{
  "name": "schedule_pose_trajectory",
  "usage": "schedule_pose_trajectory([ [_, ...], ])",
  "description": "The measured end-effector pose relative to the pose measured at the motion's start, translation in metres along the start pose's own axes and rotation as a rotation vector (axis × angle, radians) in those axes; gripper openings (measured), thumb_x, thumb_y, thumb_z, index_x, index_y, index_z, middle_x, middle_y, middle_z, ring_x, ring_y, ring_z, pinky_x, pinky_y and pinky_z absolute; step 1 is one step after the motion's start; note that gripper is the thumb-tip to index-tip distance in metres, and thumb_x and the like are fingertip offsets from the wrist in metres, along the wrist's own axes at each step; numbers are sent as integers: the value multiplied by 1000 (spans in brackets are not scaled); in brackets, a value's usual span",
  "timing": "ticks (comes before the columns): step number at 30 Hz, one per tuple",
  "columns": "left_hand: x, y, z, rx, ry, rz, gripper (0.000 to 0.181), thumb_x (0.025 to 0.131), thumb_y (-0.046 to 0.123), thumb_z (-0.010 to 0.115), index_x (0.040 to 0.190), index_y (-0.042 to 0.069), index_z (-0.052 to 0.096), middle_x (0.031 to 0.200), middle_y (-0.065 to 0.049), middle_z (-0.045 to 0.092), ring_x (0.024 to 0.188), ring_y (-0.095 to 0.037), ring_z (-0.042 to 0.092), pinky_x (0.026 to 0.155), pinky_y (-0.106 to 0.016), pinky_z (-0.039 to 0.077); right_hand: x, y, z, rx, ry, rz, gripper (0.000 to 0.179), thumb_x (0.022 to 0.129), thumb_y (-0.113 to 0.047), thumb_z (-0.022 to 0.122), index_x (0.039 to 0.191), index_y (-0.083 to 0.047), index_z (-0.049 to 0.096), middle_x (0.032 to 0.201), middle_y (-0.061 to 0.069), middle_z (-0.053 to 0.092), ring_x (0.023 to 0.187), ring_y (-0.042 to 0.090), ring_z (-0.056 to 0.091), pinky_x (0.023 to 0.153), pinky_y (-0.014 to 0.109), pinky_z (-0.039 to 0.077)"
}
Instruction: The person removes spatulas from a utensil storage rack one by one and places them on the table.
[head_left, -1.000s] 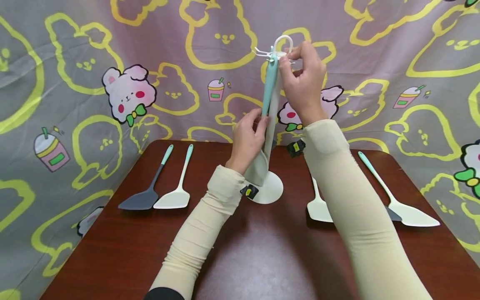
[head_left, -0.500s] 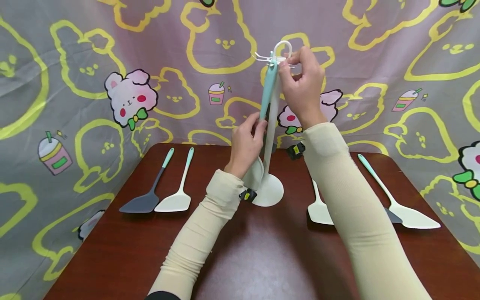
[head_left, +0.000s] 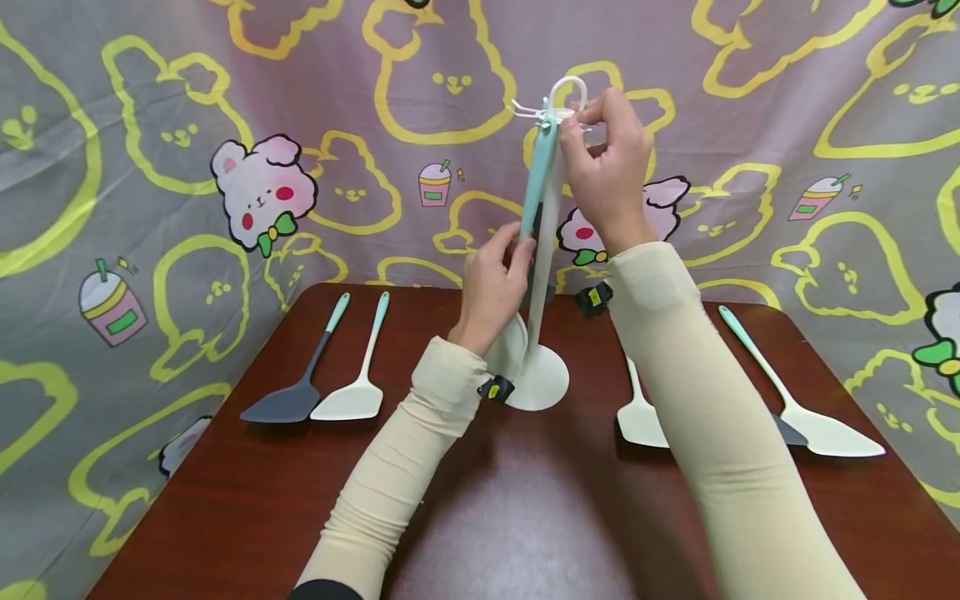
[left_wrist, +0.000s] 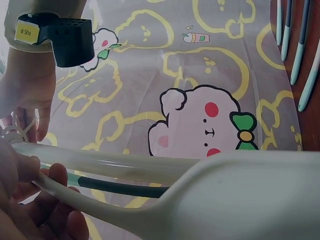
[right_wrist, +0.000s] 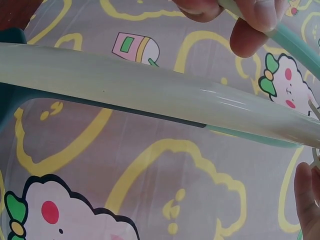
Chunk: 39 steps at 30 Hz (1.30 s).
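Note:
A white utensil rack stands mid-table, with a round base [head_left: 546, 385], a tall post [head_left: 550, 225] and a hooked top with a loop [head_left: 568, 81]. My left hand [head_left: 491, 283] pinches a pale spatula [left_wrist: 245, 200] low on its mint handle [head_left: 538, 171]. The spatula hangs upright along the post, its handle end at the rack's hooks; whether it sits on one cannot be told. My right hand [head_left: 609, 171] pinches the rack's top beside the loop. Behind the post is a dark utensil [right_wrist: 10, 102] with a mint handle end, its top at the hooks.
On the table's left lie a grey spatula [head_left: 285, 404] and a white spatula [head_left: 351, 400]. To the right lie a white spatula [head_left: 640, 423], another white one [head_left: 828, 432] and a grey one [head_left: 791, 431] partly hidden by my right sleeve. A patterned curtain [head_left: 360, 275] hangs behind.
My left hand has shifted slightly left and the spatula's head has turned and moved a little with it. The right hand keeps its pinch on the rack's top.

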<state>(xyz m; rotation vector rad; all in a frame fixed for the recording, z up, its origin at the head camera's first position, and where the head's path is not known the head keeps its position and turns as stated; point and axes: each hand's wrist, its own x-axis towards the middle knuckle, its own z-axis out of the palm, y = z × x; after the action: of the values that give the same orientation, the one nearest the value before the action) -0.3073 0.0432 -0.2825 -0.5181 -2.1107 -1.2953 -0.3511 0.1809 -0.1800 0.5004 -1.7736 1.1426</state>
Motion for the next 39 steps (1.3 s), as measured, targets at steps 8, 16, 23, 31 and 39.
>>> schedule_pose_trajectory([
  [8, 2, 3, -2, 31, 17, -12, 22, 101, 21, 55, 113, 8, 69, 86, -7, 71, 67, -18, 59, 60, -24, 42, 1, 0, -1, -4, 2, -4, 17, 90, -18, 55, 84, -2, 56, 95, 6, 68, 92, 10, 66, 67, 12, 53],
  [16, 3, 3, -2, 49, 32, 21, 21, 100, 19, 57, 111, 7, 70, 88, -8, 71, 74, -19, 63, 65, -28, 47, 2, 3, -1, -17, -9, 16, 18, 91, -20, 55, 85, -2, 56, 94, 3, 65, 94, 10, 66, 68, 15, 55],
  [23, 3, 3, -3, 82, 61, 33, 21, 98, 19, 59, 110, 7, 71, 86, -8, 69, 77, -20, 64, 71, -33, 48, 2, 3, -1, -6, 6, -40, 18, 90, -18, 55, 83, -2, 56, 94, 8, 67, 95, 13, 67, 65, 8, 51],
  [31, 1, 2, -4, 70, 60, 30, 20, 99, 18, 58, 110, 7, 71, 85, -8, 68, 75, -20, 63, 69, -31, 47, 1, 2, 0, 3, 8, -40, 18, 90, -18, 55, 82, -2, 55, 92, 7, 67, 94, 12, 67, 65, 9, 51],
  [39, 1, 1, -5, 60, 69, 46, 20, 99, 17, 58, 110, 7, 71, 85, -8, 69, 73, -19, 63, 66, -29, 47, 1, 6, 1, -15, 10, -74, 20, 91, -18, 53, 84, 0, 55, 94, 11, 68, 95, 17, 68, 65, 9, 51],
])
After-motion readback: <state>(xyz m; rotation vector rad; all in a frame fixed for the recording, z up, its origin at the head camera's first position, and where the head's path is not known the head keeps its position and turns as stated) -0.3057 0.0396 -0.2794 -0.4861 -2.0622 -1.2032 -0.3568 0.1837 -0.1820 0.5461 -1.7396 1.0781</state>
